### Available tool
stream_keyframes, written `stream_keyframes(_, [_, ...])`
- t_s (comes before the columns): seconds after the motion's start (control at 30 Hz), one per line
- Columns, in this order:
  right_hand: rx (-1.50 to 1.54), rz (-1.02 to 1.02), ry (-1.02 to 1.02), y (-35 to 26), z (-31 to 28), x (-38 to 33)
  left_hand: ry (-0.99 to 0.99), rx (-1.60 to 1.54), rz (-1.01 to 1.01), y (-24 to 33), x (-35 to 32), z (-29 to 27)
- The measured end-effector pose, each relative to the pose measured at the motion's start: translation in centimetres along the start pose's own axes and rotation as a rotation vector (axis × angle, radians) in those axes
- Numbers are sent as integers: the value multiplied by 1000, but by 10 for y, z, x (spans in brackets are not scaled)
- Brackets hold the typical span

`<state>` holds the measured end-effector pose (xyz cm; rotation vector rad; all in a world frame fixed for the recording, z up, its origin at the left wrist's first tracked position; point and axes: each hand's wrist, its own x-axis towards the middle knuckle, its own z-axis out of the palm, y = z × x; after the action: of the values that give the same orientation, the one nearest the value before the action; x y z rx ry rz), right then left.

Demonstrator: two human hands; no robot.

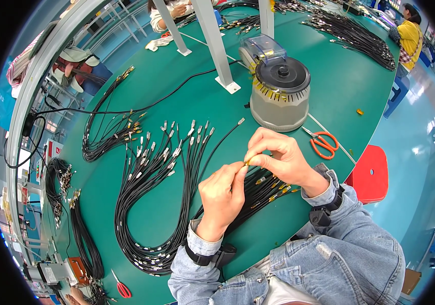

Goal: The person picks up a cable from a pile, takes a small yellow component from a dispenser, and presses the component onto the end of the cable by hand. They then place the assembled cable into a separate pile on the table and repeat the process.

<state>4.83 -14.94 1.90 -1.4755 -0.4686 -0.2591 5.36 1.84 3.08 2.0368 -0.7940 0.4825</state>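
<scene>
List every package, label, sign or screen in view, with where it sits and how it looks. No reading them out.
Tags: left edge, on the rack beside the table; small red-and-white cards.
Yellow tape strips: round the rim of the grey dispenser behind the hands; short yellow tabs.
Box: lower right, on the floor; brown cardboard, partly cut off.
No screens can be made out.

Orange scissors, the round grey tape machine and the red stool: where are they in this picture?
orange scissors [324,143]: head view, on the handle loops.
round grey tape machine [280,104]: head view, on its grey side wall.
red stool [369,174]: head view, on the seat top.
</scene>
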Motion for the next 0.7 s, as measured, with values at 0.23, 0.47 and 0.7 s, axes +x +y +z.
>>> stream_keyframes(0.23, [-71,-86,-72,-3,-9,3,-118,-207,-209,1,0,-7])
stream_keyframes(0.47, [-154,-200,-107,-1,-12,5,-262,-507,-413,0,1,-15])
stream_keyframes(0.7, [-287,-359,-98,2,-11,5,-376,-769,-612,-4,1,-15])
